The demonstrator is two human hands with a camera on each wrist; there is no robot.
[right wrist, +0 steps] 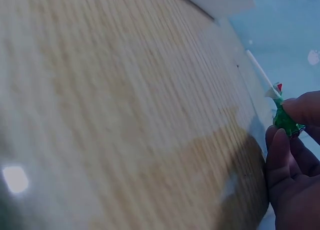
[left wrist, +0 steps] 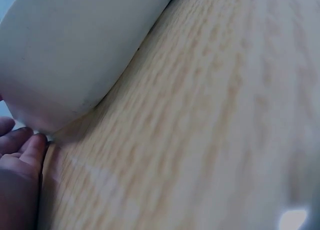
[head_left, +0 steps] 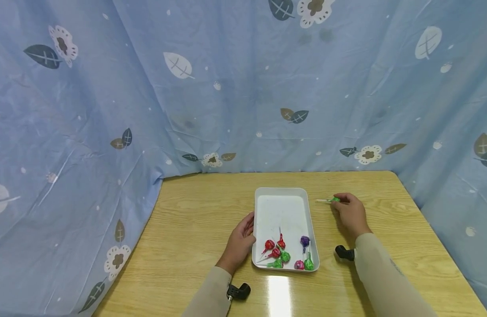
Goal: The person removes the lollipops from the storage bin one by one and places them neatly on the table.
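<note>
A white tray (head_left: 281, 211) lies on the table, with several wrapped lollipops in its near part. Red lollipops (head_left: 269, 244) and green ones (head_left: 285, 256) cluster at the near left. A purple lollipop (head_left: 304, 241), a pink one (head_left: 299, 264) and another green one (head_left: 308, 263) sit at the near right. My left hand (head_left: 239, 242) holds the tray's left side, thumb at the rim and fingers along the outer wall. Right of the tray, my right hand (head_left: 350, 213) pinches a green-wrapped lollipop (right wrist: 285, 121) by its head, its white stick pointing left toward the tray.
The wooden table (head_left: 200, 211) extends on both sides of the tray. A blue curtain (head_left: 235, 88) with leaf and flower prints hangs behind and beside it. Black wrist cameras (head_left: 238, 291) sit on both sleeves. Light reflects off the table in front of the tray.
</note>
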